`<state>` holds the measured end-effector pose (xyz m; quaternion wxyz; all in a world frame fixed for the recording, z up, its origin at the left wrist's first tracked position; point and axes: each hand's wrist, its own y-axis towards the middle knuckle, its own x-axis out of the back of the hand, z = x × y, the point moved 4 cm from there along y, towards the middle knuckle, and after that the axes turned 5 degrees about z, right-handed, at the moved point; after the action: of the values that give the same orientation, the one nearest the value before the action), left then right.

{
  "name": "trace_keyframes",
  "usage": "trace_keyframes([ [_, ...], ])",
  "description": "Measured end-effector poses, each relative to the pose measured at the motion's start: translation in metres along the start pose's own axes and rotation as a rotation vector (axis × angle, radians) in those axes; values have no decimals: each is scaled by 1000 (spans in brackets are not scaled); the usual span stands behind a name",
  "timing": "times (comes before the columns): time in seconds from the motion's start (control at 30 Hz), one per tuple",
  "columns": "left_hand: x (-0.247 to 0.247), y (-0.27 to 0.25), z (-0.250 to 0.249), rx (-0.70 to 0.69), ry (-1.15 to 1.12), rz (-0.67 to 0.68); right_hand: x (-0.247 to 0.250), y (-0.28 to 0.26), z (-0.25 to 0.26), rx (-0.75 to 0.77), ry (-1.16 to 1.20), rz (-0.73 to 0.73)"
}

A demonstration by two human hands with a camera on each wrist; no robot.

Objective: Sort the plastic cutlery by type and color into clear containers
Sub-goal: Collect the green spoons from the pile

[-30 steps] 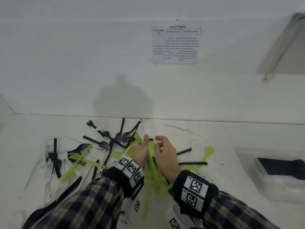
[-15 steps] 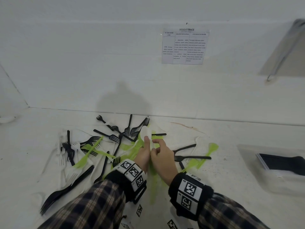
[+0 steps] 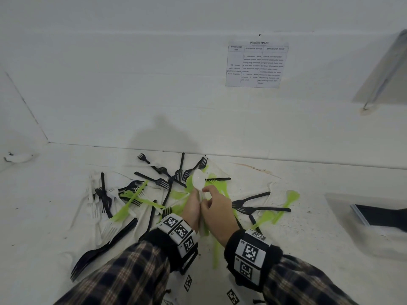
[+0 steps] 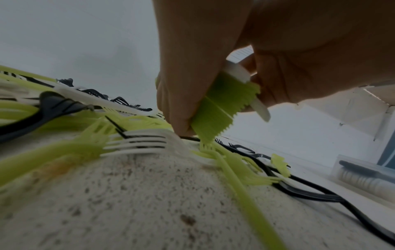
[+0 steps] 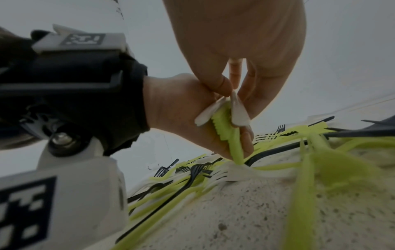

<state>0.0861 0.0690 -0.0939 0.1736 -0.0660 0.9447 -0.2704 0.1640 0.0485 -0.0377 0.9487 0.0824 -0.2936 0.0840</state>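
Black forks (image 3: 158, 181), green pieces (image 3: 130, 203) and white forks (image 3: 94, 201) lie mixed on the white table (image 3: 308, 260). My left hand (image 3: 193, 201) grips a stacked bundle of green handles (image 4: 222, 108) just above the pile. A white spoon (image 3: 198, 180) stands against that bundle with its bowl pointing up past the fingers. My right hand (image 3: 204, 195) presses close to the left one and pinches the spoon's white handle (image 5: 237, 110). In the right wrist view a second white handle (image 5: 209, 111) shows beside the green bundle (image 5: 226, 125).
A clear container (image 3: 361, 227) holding black cutlery (image 3: 383, 219) stands at the right edge of the table. More black forks (image 3: 259, 209) and a green piece (image 3: 290, 198) lie between it and my hands. A wall with a printed sheet (image 3: 256, 64) rises behind.
My right hand has brought the white spoon against the left hand's bundle, and both hands have closed together. The spoon's bowl now stands above the fingers. My head has turned left.
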Motion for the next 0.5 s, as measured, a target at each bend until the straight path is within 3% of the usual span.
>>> trace_keyframes([
  [0.23, 12, -3, -5, -42, -5, -9, -5, -1, 11, -8, -114, 52],
  [0.5, 23, -16, -4, -92, -79, 68, -12, -2, 14, -53, -147, 20],
])
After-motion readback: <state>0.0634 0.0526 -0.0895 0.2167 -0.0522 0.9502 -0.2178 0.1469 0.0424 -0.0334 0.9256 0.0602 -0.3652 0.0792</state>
